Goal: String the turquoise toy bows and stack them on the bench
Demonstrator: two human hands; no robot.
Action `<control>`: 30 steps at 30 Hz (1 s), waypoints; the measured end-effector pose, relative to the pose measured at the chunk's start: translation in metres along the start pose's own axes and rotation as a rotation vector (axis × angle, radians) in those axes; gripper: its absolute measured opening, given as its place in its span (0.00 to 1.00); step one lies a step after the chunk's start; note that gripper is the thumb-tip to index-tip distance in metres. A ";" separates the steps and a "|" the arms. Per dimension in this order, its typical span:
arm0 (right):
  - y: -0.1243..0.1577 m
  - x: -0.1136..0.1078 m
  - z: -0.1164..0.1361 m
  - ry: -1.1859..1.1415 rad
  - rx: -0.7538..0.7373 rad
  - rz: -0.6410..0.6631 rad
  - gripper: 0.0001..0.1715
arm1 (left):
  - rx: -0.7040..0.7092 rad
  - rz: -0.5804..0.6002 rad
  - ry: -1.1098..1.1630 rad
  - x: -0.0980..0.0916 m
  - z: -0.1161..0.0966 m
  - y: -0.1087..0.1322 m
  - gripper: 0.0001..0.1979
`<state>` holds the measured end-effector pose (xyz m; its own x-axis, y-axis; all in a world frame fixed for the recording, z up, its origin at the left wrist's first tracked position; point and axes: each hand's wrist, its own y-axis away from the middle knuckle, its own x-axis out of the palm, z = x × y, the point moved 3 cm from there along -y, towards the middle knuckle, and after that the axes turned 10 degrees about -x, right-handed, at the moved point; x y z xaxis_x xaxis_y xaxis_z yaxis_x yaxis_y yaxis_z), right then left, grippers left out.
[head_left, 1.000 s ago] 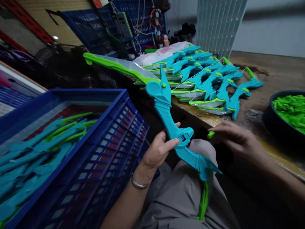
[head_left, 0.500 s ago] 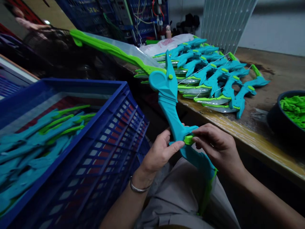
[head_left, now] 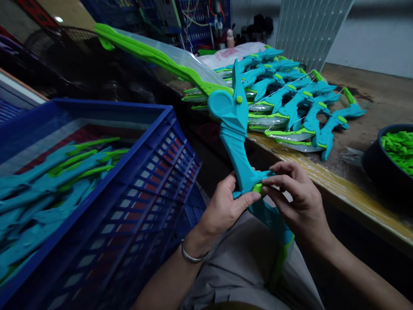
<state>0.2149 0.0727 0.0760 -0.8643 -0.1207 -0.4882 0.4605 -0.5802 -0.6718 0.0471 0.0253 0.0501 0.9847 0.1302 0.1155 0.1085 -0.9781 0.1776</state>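
A turquoise toy bow (head_left: 237, 148) with bright green limbs stands tilted in front of me, its lower end against my lap. My left hand (head_left: 226, 204) is closed around the bow's middle, the thumb pressing beside a small green plastic piece (head_left: 257, 188). From the other side, my right hand (head_left: 295, 196) pinches that green piece at the bow's grip with thumb and fingertips. Part of the piece is hidden by the fingers. A clear plastic sleeve (head_left: 180, 56) covers the upper green limb. The lower limb is dim and partly hidden.
On my left stands a blue crate (head_left: 142, 181) holding several turquoise and green bow parts (head_left: 64, 176). Several more toy bows (head_left: 290, 94) lie in rows on the workbench (head_left: 380, 86). At the right, a dark bowl (head_left: 376, 150) contains small green pieces (head_left: 400, 148).
Both hands and the bow sit slightly farther right in view. My right fingers have shifted over the green piece, which shows less than before. The person at far left is out of view.
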 end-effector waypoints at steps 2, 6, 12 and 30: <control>-0.003 -0.003 -0.005 -0.009 0.063 0.010 0.13 | -0.007 -0.020 -0.009 0.001 -0.001 0.001 0.26; -0.007 -0.006 -0.018 -0.243 0.277 0.266 0.22 | -0.029 -0.042 -0.031 0.004 0.001 0.003 0.25; -0.006 -0.008 -0.023 -0.308 0.359 0.323 0.18 | 0.030 -0.133 -0.142 0.011 0.006 0.008 0.23; 0.029 -0.013 -0.031 -0.286 0.348 0.014 0.20 | -0.102 0.040 0.034 0.010 0.028 -0.014 0.29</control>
<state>0.2460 0.0830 0.0456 -0.9023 -0.3199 -0.2891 0.4193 -0.8073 -0.4153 0.0593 0.0362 0.0212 0.9826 0.0985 0.1574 0.0531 -0.9613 0.2702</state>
